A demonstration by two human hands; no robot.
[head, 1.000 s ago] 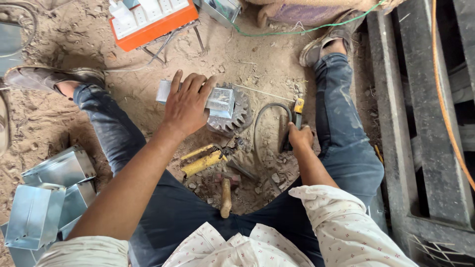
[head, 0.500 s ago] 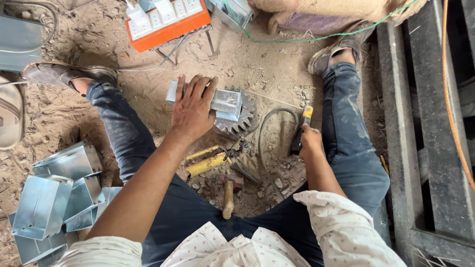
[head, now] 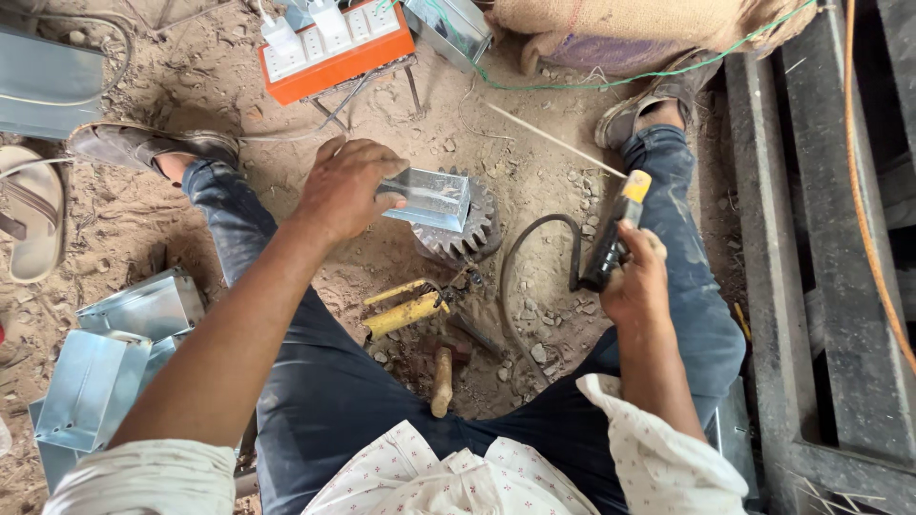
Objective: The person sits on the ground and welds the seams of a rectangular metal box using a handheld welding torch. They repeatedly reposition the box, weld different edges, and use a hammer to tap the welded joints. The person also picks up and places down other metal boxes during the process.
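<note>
- Left hand (head: 345, 191) with grip pinching one end of a folded shiny sheet-metal box piece (head: 431, 198), thumb on top.
- Sheet-metal box piece resting tilted on a large grey toothed steel gear (head: 474, 232), on sandy floor (head: 239, 86) between the blue-jeaned legs.
- Right hand (head: 637, 277) with grip wrapped around a black-handled welding electrode holder with yellow tip (head: 611, 238), thin rod (head: 553, 140) pointing up-left, black cable (head: 520, 277) looping downward.
- Yellow-handled pliers (head: 405, 310) and wooden-handled hammer (head: 442, 380) lying on the floor just below the gear.
- Stack of similar shiny metal boxes (head: 105, 367) at left; orange socket board (head: 334, 43) at top.
</note>
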